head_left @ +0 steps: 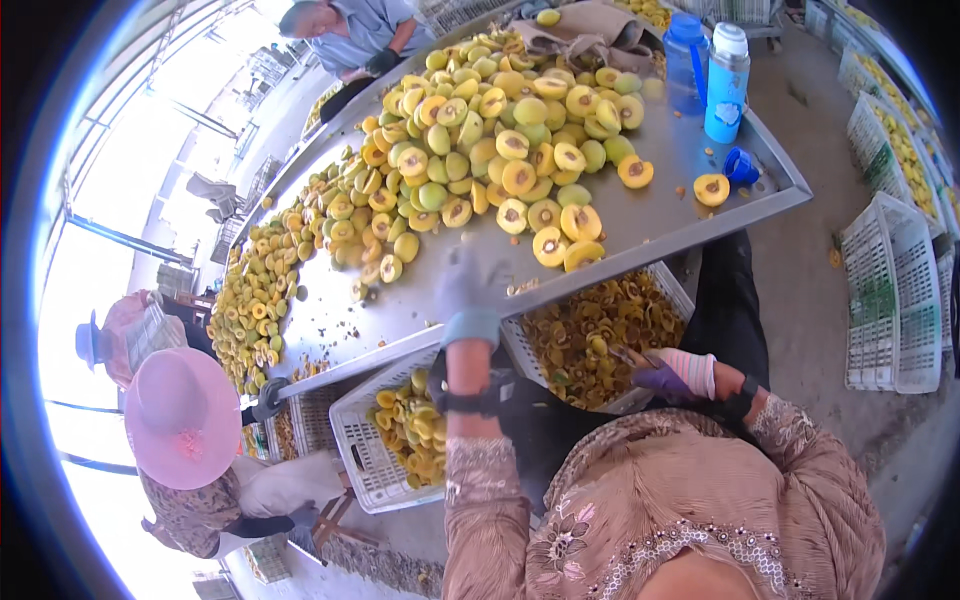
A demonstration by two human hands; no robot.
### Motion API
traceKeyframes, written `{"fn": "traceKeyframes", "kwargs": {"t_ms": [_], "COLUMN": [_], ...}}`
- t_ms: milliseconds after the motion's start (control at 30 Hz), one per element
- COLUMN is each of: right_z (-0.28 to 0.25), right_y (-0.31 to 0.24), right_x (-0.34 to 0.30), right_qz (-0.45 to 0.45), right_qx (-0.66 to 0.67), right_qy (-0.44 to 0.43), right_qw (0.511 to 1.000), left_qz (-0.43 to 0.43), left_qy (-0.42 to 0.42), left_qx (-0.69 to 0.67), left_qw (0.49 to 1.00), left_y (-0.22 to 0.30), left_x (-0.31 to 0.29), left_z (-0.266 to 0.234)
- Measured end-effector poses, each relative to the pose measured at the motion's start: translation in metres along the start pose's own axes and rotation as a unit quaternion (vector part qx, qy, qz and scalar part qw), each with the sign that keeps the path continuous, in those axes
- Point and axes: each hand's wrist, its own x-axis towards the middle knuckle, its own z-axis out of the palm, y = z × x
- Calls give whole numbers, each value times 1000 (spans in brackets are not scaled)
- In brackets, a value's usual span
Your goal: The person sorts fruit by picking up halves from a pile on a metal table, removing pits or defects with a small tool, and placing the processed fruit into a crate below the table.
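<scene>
Halved stone fruit (515,145) lie heaped on the metal bench (660,210), the blurred left hand (470,285) near them, its grip impossible to tell, while the gloved right hand (672,376) clutches a slender brownish object (626,355) by a white crate (675,287) of yellow fruit pieces (590,325).

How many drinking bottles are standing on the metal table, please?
2. A translucent blue bottle and, just right of it, a light-blue flask, both near the right end of the metal table.
</scene>
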Motion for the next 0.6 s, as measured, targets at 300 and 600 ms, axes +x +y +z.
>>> {"fn": "traceKeyframes", "kwargs": {"t_ms": [300, 600], "right_z": [-4, 5], "right_y": [26, -90], "right_x": [-27, -51], "right_qz": [-31, -66], "right_qx": [35, 145], "right_qy": [83, 92], "right_qw": [995, 983], "left_qz": [-40, -152], "left_qy": [-186, -34], "left_qx": [-122, -795], "left_qw": [974, 587], "left_y": [77, 86], "left_x": [26, -30], "left_z": [60, -5]}}
